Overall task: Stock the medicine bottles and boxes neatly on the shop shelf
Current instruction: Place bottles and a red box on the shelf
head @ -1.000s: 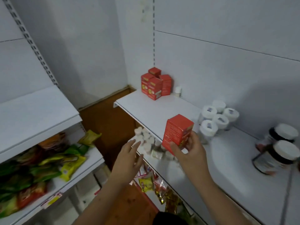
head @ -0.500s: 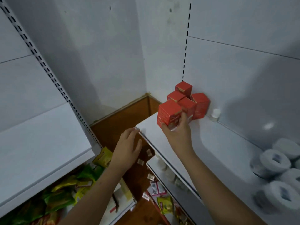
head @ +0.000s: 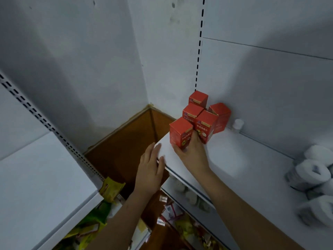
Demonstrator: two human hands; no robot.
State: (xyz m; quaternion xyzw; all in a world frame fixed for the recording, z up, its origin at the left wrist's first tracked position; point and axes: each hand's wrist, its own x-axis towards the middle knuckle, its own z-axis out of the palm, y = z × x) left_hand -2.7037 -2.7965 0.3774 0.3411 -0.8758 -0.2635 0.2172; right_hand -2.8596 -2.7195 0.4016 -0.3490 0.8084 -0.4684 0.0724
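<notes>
My right hand (head: 191,153) grips a red medicine box (head: 180,131) that stands on the white shelf (head: 234,159) near its left corner. Directly behind it a cluster of several matching red boxes (head: 205,114) stands against the back wall. A small white-capped bottle (head: 237,125) sits to the right of that cluster. My left hand (head: 150,171) lies flat with straight fingers on the shelf's front left edge and holds nothing.
White-capped bottles (head: 311,175) are grouped at the shelf's right side. Lower shelves hold small white bottles (head: 191,195) and colourful packets (head: 187,228). A second white shelf (head: 36,177) stands to the left, with green and yellow snack packets (head: 97,213) below it.
My right hand carried the red box left and back across the shelf and set it down in front of the cluster. My left hand rose onto the shelf edge.
</notes>
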